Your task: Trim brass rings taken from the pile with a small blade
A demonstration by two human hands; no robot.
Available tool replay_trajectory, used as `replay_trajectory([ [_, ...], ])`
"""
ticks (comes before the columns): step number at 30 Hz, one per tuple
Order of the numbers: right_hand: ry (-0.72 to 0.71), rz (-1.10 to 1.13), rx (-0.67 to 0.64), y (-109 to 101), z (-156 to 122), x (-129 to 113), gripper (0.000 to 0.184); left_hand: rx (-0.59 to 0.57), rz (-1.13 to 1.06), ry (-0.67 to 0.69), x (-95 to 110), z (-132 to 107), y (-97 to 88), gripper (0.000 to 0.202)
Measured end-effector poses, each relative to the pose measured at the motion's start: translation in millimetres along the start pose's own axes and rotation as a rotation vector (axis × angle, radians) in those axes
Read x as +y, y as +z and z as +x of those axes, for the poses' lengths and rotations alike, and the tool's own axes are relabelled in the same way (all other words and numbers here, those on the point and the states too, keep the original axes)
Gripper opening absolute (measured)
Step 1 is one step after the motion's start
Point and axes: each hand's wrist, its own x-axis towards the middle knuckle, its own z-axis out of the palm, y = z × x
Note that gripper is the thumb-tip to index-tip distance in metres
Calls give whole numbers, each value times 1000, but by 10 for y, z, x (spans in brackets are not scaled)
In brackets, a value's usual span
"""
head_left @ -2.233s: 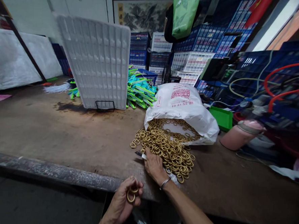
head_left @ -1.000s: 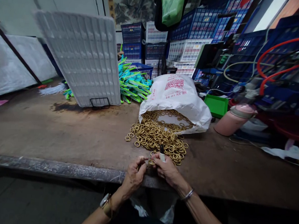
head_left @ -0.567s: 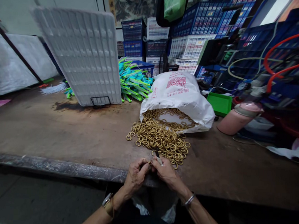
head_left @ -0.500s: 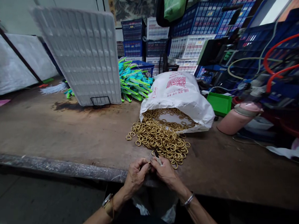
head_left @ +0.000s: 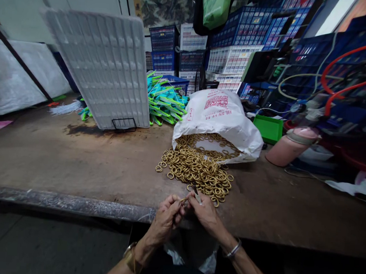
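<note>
Leaving the heap of brass metal rings [head_left: 196,171], the right hand [head_left: 207,213] has met the left hand [head_left: 165,218] at the near table [head_left: 76,163] edge, gripping a slim dark tool [head_left: 196,191] while the left hand pinches a single brass ring [head_left: 183,200].

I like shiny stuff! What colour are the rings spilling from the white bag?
The rings are golden yellow, seen best in the head view.

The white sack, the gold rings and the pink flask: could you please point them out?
white sack [head_left: 224,125], head view, printed side.
gold rings [head_left: 196,171], head view, heap's middle.
pink flask [head_left: 286,149], head view, body.
</note>
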Motion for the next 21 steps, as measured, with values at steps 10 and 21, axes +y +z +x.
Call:
replay_trajectory([
  [10,-247,-557,-73,47,-166,15,23,75,83,48,32,-27,-12,30],
  [21,-280,-663,-16,79,-195,-18,25,98,129,24,36,-48,-21,36],
])
